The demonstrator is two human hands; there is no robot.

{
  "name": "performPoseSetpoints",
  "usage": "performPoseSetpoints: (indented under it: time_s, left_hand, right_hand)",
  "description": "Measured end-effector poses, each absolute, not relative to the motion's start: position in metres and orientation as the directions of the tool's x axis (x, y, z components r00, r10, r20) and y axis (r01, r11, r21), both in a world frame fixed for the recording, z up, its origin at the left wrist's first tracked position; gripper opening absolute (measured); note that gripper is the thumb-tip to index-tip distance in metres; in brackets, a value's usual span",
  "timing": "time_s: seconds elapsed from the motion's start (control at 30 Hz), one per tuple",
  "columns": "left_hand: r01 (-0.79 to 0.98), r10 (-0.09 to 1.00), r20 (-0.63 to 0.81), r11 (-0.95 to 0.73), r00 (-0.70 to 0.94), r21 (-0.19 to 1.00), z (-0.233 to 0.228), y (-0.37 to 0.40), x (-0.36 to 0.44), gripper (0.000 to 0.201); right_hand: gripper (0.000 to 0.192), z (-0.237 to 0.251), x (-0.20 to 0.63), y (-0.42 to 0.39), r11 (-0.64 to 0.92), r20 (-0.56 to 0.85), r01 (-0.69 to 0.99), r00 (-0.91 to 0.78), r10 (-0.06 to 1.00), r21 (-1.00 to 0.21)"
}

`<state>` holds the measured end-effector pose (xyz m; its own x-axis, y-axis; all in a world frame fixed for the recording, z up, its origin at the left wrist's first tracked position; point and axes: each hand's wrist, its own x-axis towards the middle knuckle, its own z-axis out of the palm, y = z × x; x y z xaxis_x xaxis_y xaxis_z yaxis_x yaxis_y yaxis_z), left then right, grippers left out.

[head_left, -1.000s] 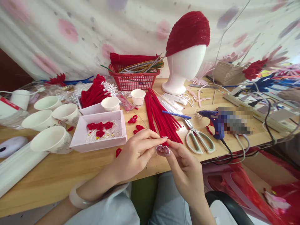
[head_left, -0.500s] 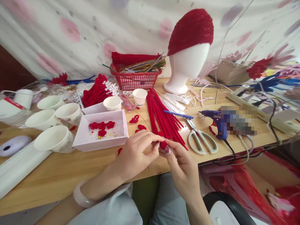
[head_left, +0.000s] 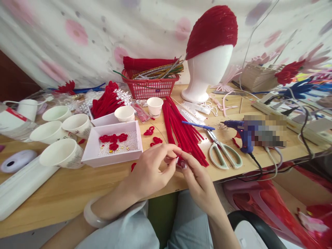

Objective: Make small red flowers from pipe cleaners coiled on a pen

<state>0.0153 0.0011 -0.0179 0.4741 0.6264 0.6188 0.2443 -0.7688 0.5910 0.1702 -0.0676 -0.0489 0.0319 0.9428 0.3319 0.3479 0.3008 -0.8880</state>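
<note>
Both my hands have drawn a little closer together since a moment ago, fingertips now meeting over the table's near edge. My left hand (head_left: 150, 171) and right hand (head_left: 198, 180) pinch a small red pipe-cleaner piece (head_left: 180, 161) between them, just in front of the red pipe-cleaner bundle (head_left: 181, 129). White scissors (head_left: 224, 155) lie to the right, near the blue glue gun (head_left: 240, 133); the pink tray (head_left: 111, 157) sits left.

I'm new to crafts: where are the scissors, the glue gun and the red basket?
scissors (head_left: 225, 155): head view, on the handle loops.
glue gun (head_left: 240, 131): head view, on its blue body.
red basket (head_left: 150, 89): head view, on its front wall.
</note>
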Motion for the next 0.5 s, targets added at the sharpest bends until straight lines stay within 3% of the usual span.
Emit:
performPoseSetpoints:
  time_s: [0.07, 0.13, 0.27, 0.37, 0.43, 0.5]
  left_hand:
    - [0.25, 0.669, 0.603, -0.733, 0.434, 0.633, -0.017, 0.002, 0.016, 0.022]
    - [0.252, 0.625, 0.626, -0.772, 0.466, 0.584, -0.016, 0.004, 0.016, 0.019]
    - [0.244, 0.34, 0.64, -0.94, 0.689, 0.237, -0.016, 0.012, 0.012, 0.02]
    - [0.26, 0.163, 0.636, -0.964, 0.754, -0.062, -0.016, 0.016, 0.01, 0.019]
    - [0.267, 0.093, 0.631, -0.946, 0.77, -0.185, -0.015, 0.016, 0.011, 0.02]
    - [0.27, 0.082, 0.608, -0.936, 0.79, -0.224, -0.013, 0.016, 0.011, 0.023]
  right_hand:
    - [0.042, -0.049, 0.173, -0.065, 0.288, 0.318, 0.378, 0.018, 0.948, -0.88]
    - [0.043, -0.05, 0.174, -0.062, 0.275, 0.301, 0.38, 0.011, 0.953, -0.883]
    - [0.044, -0.054, 0.176, -0.056, 0.245, 0.262, 0.316, 0.013, 0.965, -0.917]
    - [0.043, -0.056, 0.176, -0.053, 0.221, 0.231, 0.237, 0.015, 0.973, -0.946]
    - [0.041, -0.056, 0.177, -0.052, 0.21, 0.216, 0.188, 0.016, 0.976, -0.96]
    - [0.04, -0.055, 0.177, -0.051, 0.2, 0.207, 0.15, 0.027, 0.978, -0.968]
